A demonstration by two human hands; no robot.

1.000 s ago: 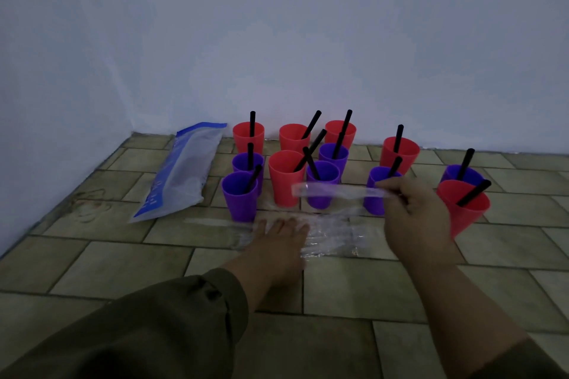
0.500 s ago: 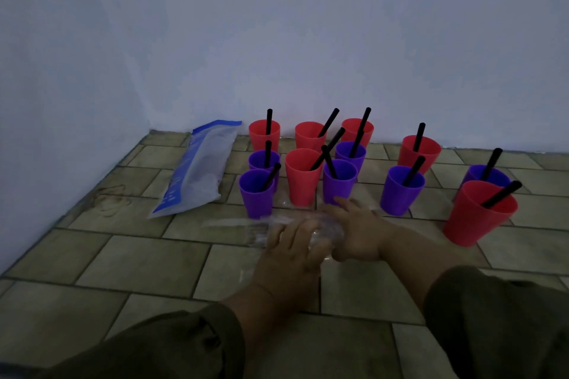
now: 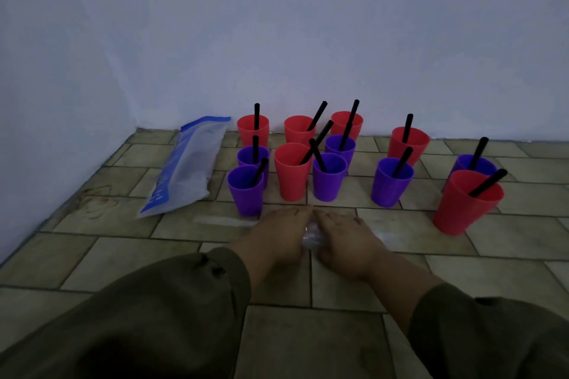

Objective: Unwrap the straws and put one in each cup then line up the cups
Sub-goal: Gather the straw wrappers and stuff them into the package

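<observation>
Tan tiled floor point(image 3: 308, 332) under my fingers. Blue-edged clear plastic bag point(image 3: 187, 169) well left of them. My left hand point(image 3: 277, 234) and right hand point(image 3: 345, 237) lie side by side, fingers straight, pressing down. Red and purple plastic cups point(image 3: 291, 175) stand just past my fingertips, with black straws point(image 3: 317, 115) in them. Crumpled clear straw wrappers point(image 3: 312, 235) bunched between both hands, touching.

Six red cups point(image 3: 292, 172) and six purple cups point(image 3: 329, 177), each with a black straw point(image 3: 317, 116), a clear bag point(image 3: 184, 169) edged and printed in blue at far left, dull beige floor tiles point(image 3: 92, 255) in brick pattern, olive sleeves point(image 3: 154, 317).
</observation>
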